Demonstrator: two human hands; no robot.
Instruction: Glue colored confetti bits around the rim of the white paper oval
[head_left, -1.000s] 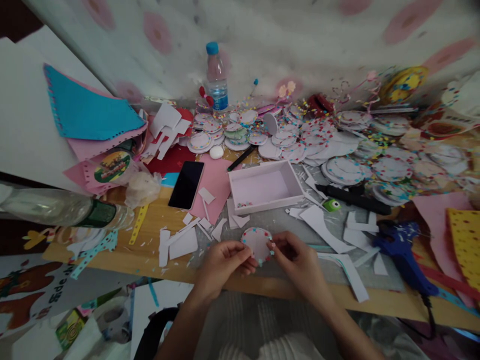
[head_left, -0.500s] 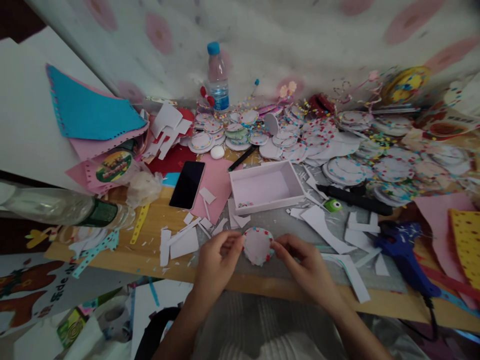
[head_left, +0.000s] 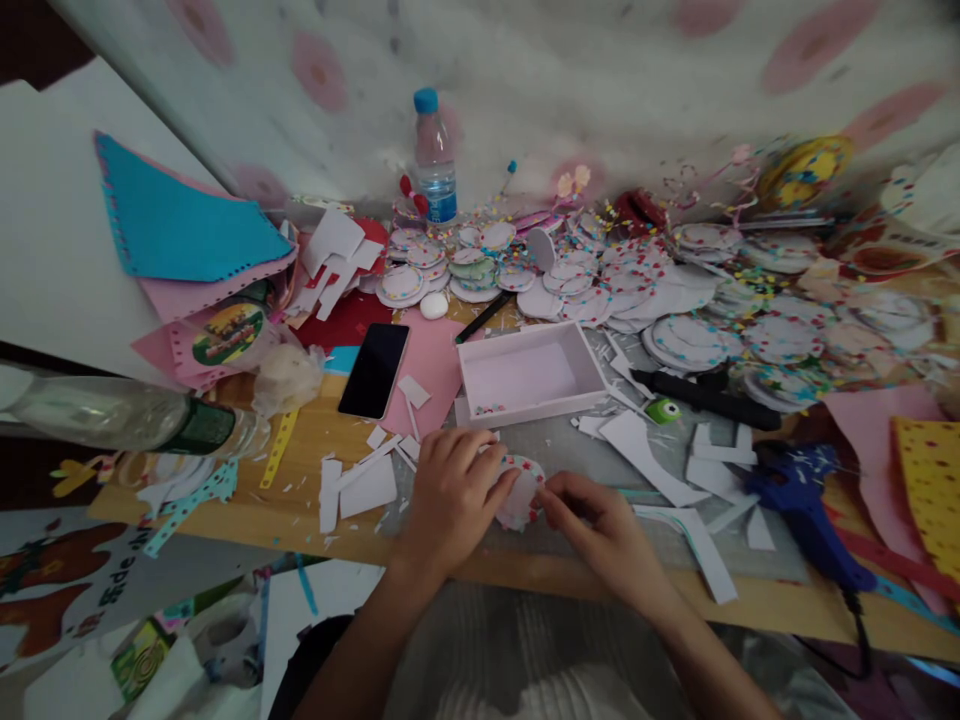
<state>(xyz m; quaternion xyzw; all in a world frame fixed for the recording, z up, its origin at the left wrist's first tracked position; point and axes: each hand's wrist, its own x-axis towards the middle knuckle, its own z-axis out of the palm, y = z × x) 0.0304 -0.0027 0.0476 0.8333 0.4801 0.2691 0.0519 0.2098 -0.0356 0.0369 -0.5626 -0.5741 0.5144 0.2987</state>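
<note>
Between my hands, near the table's front edge, is a small white paper disc (head_left: 517, 507) with red and blue dots round its rim. My left hand (head_left: 459, 490) lies over its left side, thumb on the face and fingers curled across the far edge, so part of the disc is hidden. The fingertips of my right hand (head_left: 596, 515) pinch the disc's right rim. Just beyond stands an open white paper box (head_left: 532, 375) with a few tiny coloured bits in its near left corner.
Stacks of decorated discs (head_left: 690, 340) line the back. A phone (head_left: 373, 370) lies left, by a pink sheet (head_left: 427, 350) and paper scraps (head_left: 367, 495). A blue glue gun (head_left: 814, 510) and black pen (head_left: 705, 398) are right. A water bottle (head_left: 435, 165) stands behind.
My left hand has shifted from pinching the disc's left edge to reaching over its top left, covering part of it. My right hand stays at the right rim.
</note>
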